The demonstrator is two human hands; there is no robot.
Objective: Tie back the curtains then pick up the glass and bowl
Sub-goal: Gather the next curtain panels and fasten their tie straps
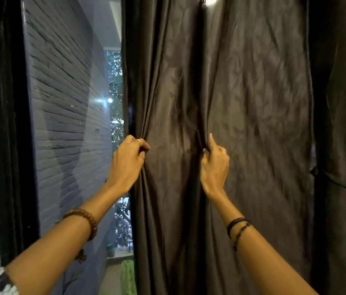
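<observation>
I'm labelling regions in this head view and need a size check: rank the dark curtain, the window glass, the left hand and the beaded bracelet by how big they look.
1. dark curtain
2. window glass
3. left hand, gripping the curtain edge
4. beaded bracelet, though nearer the camera than the hand

The curtain [242, 124] is dark cloth with a faint sheen, creased and wrinkled. Left of it, the window glass [65, 124] is smooth and reflective. The brick wall [61, 86] beyond looks rough and matt.
</observation>
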